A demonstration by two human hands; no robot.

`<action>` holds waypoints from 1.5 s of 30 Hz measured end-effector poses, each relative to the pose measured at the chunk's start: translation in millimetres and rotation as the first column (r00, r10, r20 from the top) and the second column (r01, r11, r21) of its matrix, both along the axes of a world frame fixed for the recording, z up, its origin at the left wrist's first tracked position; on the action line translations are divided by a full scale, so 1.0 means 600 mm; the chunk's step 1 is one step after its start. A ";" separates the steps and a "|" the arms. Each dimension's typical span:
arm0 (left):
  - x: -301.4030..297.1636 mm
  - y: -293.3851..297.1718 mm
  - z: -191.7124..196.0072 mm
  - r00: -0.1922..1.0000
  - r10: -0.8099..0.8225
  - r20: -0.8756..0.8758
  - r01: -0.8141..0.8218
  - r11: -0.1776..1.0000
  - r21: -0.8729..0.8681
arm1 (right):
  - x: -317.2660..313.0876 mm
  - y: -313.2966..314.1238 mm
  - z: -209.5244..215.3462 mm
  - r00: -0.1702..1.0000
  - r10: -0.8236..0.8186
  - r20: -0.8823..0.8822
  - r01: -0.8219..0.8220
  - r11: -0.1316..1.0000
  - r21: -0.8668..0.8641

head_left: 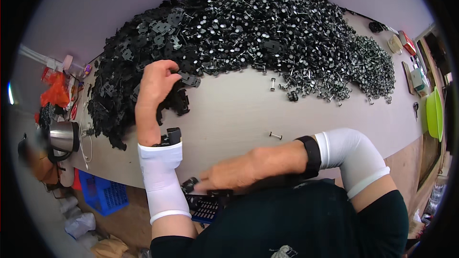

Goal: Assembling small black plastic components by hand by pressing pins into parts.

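My left hand (160, 83) pinches a dark plastic chassis plate (190, 80) between thumb and fingers, at the near edge of a heap of similar black plates (126, 67). Low in front of my body, my right hand (234, 173) reaches leftward past the table's near edge, its fingers smeared by motion. A small black part (190, 185) is at its fingertips; whether they grip it is unclear. Below that hand a blue basket (205, 214) with black parts shows partly, the rest hidden by my arm and shirt. One loose wheel axle (275, 135) lies on the table near my right forearm.
A big heap of small black wheels on metal axles (267, 28) spreads along the back. Another blue basket (103, 193) stands below at left, near a steel kettle (64, 136) and a white cable (85, 148). A green basin (434, 114) is at the right edge.
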State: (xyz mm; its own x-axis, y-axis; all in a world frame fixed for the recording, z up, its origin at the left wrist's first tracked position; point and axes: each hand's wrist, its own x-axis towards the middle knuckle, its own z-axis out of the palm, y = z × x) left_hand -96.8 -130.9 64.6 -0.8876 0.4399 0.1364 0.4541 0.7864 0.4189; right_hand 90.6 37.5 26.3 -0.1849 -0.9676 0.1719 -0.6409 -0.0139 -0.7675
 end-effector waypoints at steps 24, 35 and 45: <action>0.043 0.125 0.007 0.964 -0.105 -0.243 0.141 0.981 0.134 | 0.020 0.258 0.005 0.832 -0.488 -0.265 0.539 0.823 0.180; 0.041 0.225 -0.004 0.999 0.014 -0.040 -0.024 0.964 -0.264 | -0.010 0.291 -0.018 0.832 -0.554 -0.029 0.553 0.824 0.126; 0.089 0.272 -0.006 0.964 -0.260 -0.053 0.239 0.938 -0.251 | -0.055 0.326 -0.031 0.721 -0.678 0.145 0.680 0.732 0.039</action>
State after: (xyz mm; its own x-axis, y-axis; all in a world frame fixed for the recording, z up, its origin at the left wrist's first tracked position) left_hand -43.5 32.2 61.2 -0.7351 0.6745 0.0685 0.6738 0.7158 0.1834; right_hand 57.6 233.3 7.5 -0.8145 -0.5707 0.1050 -0.3693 0.3703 -0.8523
